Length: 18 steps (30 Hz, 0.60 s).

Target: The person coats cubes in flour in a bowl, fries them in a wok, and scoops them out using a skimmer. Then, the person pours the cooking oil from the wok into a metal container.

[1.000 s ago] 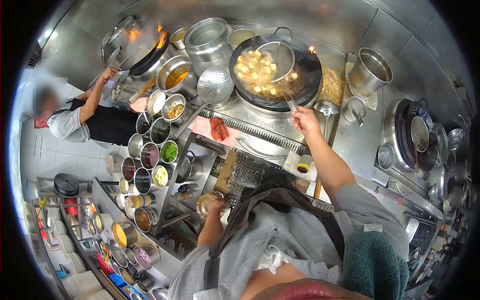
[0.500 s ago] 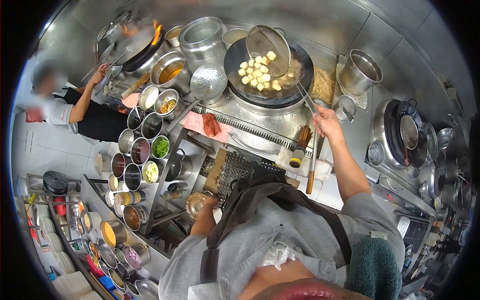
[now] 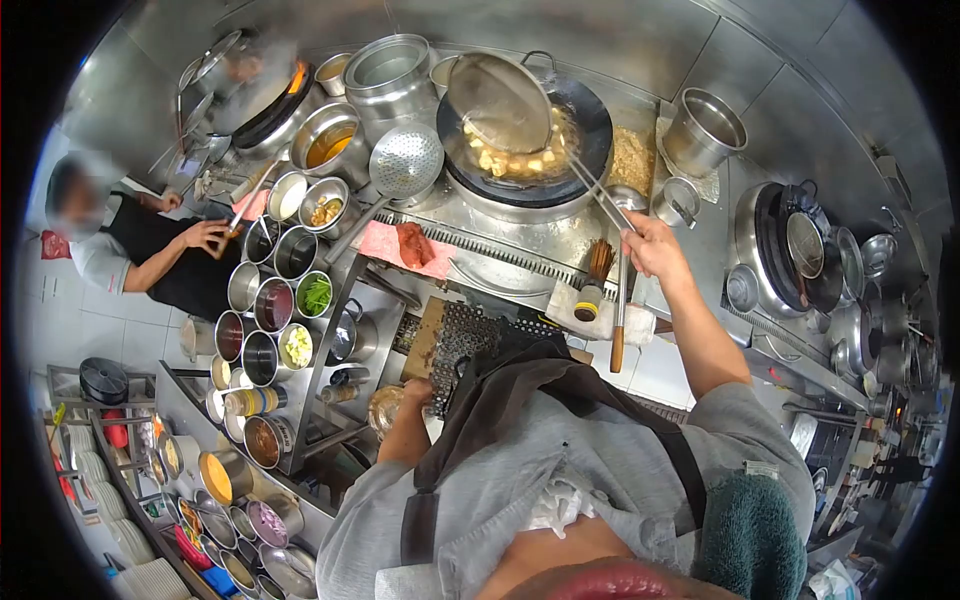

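My right hand [image 3: 652,247] is closed around the handle of a wire-mesh strainer [image 3: 500,103]. The strainer tilts steeply above the wok [image 3: 592,150], its mesh side-on and blurred. Pale cubes of food [image 3: 515,163] lie in bubbling liquid in the wok, partly hidden by the strainer. Just below the right hand, a ladle's wooden handle [image 3: 617,350] sticks out over the counter edge. Down at my left side, my left hand [image 3: 413,393] is closed at the rim of a shiny, see-through-looking bowl [image 3: 386,412]; its fingertips are partly hidden.
A perforated skimmer [image 3: 403,162] rests left of the wok, near a pot of orange liquid [image 3: 328,143]. Several ingredient tins [image 3: 275,303] stand at left. A bamboo brush [image 3: 597,270] lies at the counter's front. A co-worker [image 3: 165,255] stands by another steaming wok [image 3: 270,115].
The strainer has tipped over and moved left, and the cubes it held are now in the wok. My left hand has hardly moved. The co-worker's arm has dropped toward the tins.
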Motion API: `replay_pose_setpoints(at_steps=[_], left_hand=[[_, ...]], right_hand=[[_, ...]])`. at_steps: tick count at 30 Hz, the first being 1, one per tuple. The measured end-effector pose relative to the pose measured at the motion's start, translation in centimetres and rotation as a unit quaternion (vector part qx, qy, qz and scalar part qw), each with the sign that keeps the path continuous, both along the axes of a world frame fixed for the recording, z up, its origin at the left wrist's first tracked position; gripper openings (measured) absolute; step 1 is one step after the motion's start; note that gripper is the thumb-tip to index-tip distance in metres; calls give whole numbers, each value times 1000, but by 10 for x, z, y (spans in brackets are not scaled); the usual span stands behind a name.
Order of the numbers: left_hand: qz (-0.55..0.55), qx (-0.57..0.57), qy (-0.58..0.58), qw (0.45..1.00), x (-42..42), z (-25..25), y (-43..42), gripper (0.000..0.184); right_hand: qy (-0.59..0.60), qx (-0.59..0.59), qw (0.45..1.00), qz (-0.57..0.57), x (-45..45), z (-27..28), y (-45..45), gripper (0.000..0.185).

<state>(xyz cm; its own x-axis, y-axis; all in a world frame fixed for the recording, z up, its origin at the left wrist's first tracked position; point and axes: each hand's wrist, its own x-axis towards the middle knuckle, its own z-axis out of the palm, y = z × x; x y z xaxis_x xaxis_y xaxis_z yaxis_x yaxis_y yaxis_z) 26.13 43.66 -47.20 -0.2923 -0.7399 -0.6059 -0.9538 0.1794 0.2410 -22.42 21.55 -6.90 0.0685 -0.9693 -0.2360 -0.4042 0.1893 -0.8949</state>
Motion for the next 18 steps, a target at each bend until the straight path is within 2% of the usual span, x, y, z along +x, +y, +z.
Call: replay_pose_setpoints(at_steps=[1,2,3,4,5,6,7,9,10,11,12,13,14,16,17,18], left_hand=[[-5,0,0,1000,-3,-14,5,17],[224,98,45,969,-8,-32,10,18],[437,191,86,875,-11,-41,13,19],[431,193,84,878,-10,-25,21,19],[198,15,119,973,-4,4,34,11],[-53,-165,145,974,-2,22,40,5],[-58,-166,146,974,-1,22,39,5],[-30,-206,268,941,3,14,43,10],[85,86,-68,990,-16,-62,28,26],[88,85,-68,990,-17,-51,28,26],[204,88,49,974,-18,-22,27,25],[315,88,166,930,-19,-3,22,25],[318,86,166,929,-20,-6,17,25],[246,86,61,964,-23,-9,4,23],[250,84,62,963,-23,-9,0,23],[180,86,55,978,-27,10,-4,21]], right_hand=[[17,26,999,25,-5,1,4,44],[33,53,997,48,-12,1,7,43],[33,55,997,41,-22,-7,7,43],[140,-49,985,84,-33,-21,4,43],[245,-151,949,126,-45,-34,1,42],[290,-221,924,117,-55,-44,-3,41],[291,-220,924,112,-61,-41,-6,41],[341,-202,911,114,-69,-31,-9,40],[359,-156,915,98,-65,-14,-8,38],[357,-158,915,99,-68,-14,-9,38],[345,-177,919,74,-75,-13,-10,37],[332,-196,921,48,-78,-12,-11,35],[319,-186,929,19,-73,1,-8,33],[317,-204,926,-3,-81,1,-16,34],[314,-219,923,-28,-84,-1,-21,35],[313,-221,923,-26,-81,-5,-29,35]])
